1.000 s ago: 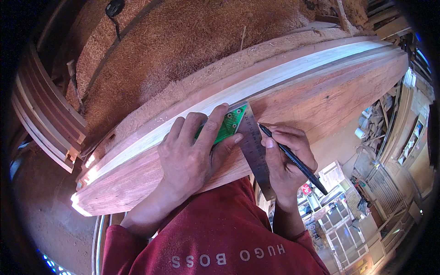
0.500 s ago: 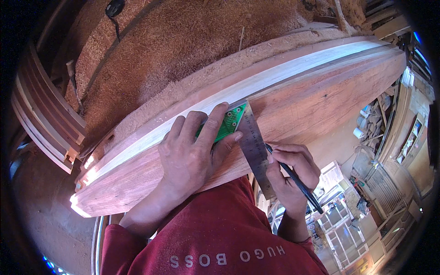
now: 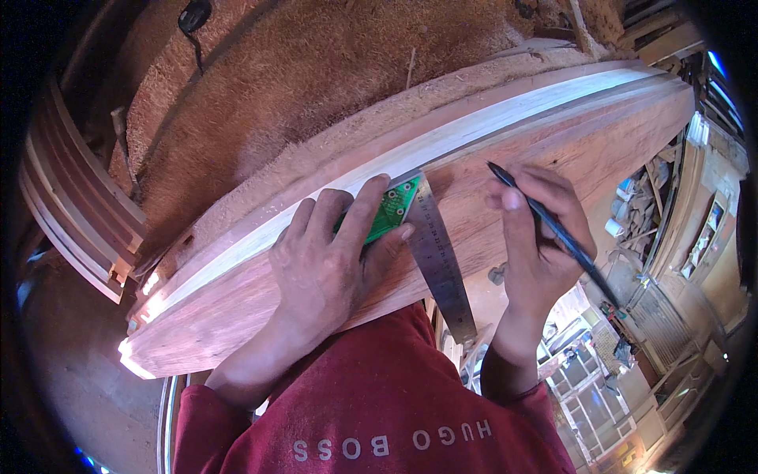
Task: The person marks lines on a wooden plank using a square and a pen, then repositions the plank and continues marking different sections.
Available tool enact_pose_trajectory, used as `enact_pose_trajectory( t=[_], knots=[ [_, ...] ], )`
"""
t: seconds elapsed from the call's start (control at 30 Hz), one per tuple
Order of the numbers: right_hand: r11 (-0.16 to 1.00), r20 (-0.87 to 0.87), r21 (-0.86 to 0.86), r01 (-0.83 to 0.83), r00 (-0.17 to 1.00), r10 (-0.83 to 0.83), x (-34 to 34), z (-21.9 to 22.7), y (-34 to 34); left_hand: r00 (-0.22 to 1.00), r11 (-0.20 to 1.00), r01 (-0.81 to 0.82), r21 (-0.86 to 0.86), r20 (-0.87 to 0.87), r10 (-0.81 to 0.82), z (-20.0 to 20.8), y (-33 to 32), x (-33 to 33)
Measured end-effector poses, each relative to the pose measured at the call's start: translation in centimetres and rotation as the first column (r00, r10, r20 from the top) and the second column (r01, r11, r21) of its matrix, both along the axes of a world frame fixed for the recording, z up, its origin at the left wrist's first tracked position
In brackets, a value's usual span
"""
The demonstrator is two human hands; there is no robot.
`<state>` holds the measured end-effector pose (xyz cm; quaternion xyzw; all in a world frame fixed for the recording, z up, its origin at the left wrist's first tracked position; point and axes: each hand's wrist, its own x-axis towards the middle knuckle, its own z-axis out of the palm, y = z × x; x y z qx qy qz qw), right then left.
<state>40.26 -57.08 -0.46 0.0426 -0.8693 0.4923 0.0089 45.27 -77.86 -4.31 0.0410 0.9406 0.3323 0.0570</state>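
A try square with a green handle and a steel ruler blade lies across a wide reddish-brown board. My left hand is closed over the green handle, thumb on the near side and fingers over the top, and bears it against the board's far edge. The blade crosses the board toward me, its end passing over the near edge. My right hand grips a dark pencil-like marker between thumb and fingers. Its tip is above the board, right of the blade and apart from it.
Beyond the board run a pale strip of wood and a bank of sawdust. Curved, stacked wooden pieces stand at left. At right lie wood offcuts and a white cup-like container.
My right hand has moved up and right with the marker, away from the blade's lower part to above the board. My left hand and the square stay nearly in place.
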Motion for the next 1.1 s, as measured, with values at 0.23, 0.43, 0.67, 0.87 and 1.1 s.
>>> enact_pose_trajectory(
  t=[0.23, 0.43, 0.67, 0.87, 1.1],
  knots=[
    [0.976, 0.093, -0.068, 0.205, 0.976, -0.198, 3.3, -0.5, 0.8, 1.000, 1.000, 0.006, -0.001, 0.002, -0.006, -0.1, 0.5, -0.3],
    [0.977, 0.152, -0.062, 0.202, 0.970, -0.191, 3.8, -0.8, 0.4, 0.999, 1.000, -0.001, 0.023, 0.040, 0.000, 0.4, 0.7, -0.7],
    [0.985, 0.142, -0.046, 0.165, 0.977, -0.157, 4.0, -1.3, 0.3, 0.999, 0.999, -0.006, 0.035, 0.039, 0.004, 0.1, 0.7, -0.6],
    [0.990, 0.129, 0.004, 0.141, 0.982, -0.140, 3.8, -1.1, 0.2, 1.000, 1.000, 0.022, -0.011, 0.004, -0.022, -0.1, 0.6, -0.6],
    [0.993, 0.121, 0.035, 0.112, 0.986, -0.116, 3.7, -1.0, 0.2, 1.000, 1.000, 0.016, -0.005, 0.001, -0.016, -0.3, 0.6, -0.5]
  ],
)
